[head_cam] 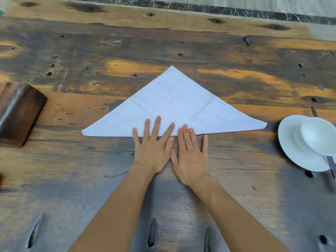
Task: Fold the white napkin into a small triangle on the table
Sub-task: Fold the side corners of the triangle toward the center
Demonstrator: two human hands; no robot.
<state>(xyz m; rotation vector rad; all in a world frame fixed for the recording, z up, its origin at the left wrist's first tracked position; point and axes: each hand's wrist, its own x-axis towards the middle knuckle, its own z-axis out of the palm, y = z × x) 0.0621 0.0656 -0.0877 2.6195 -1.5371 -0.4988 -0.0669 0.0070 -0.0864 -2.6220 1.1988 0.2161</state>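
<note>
The white napkin (172,104) lies flat on the wooden table (72,160) as one large triangle. Its point faces away from me and its long folded edge runs along the near side. My left hand (153,148) and my right hand (190,155) rest palm down side by side at the middle of that near edge. Only the fingertips of both hands lie on the cloth; the palms are on the bare wood. The fingers are spread and neither hand grips anything.
A dark wooden block (18,113) sits at the left edge. At the right stands a white plate (291,151) with a white bowl (320,135) on it, and dark chopsticks (331,164) lie under it. The table's far edge borders a marble strip.
</note>
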